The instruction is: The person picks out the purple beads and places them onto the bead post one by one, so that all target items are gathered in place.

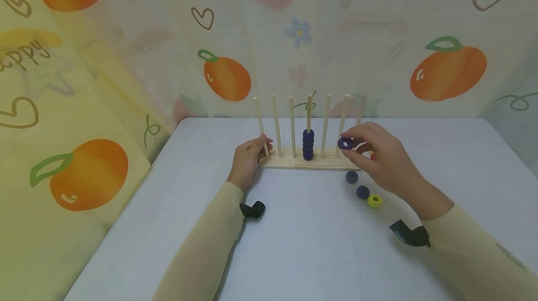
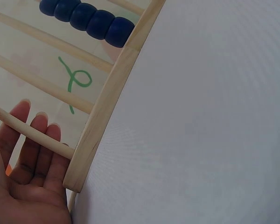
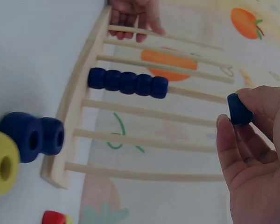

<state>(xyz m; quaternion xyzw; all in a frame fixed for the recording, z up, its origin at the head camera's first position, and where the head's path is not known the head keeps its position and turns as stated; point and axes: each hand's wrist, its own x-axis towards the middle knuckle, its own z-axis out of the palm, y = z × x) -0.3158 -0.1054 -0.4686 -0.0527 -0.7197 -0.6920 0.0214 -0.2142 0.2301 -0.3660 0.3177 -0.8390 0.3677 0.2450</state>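
A wooden peg rack (image 1: 286, 164) with several upright pegs stands on the table. On its middle peg is a stack of several dark blue beads (image 1: 308, 146). My left hand (image 1: 247, 161) holds the leftmost peg (image 2: 37, 135) near its base, fingers behind it and thumb in front. My right hand (image 1: 380, 154) pinches a blue bead (image 1: 345, 143) between thumb and fingers, its hole facing the head camera. That bead (image 3: 240, 109) is apart from the pegs, off toward their upper ends in the right wrist view.
Two loose blue beads (image 1: 351, 177) and a yellow bead (image 1: 375, 201) lie in front of the rack's right end. A red bead (image 3: 53, 218) is beyond that end, partly hidden by my right hand in the head view. A patterned cloth (image 1: 269, 48) hangs behind the white table (image 1: 302, 245).
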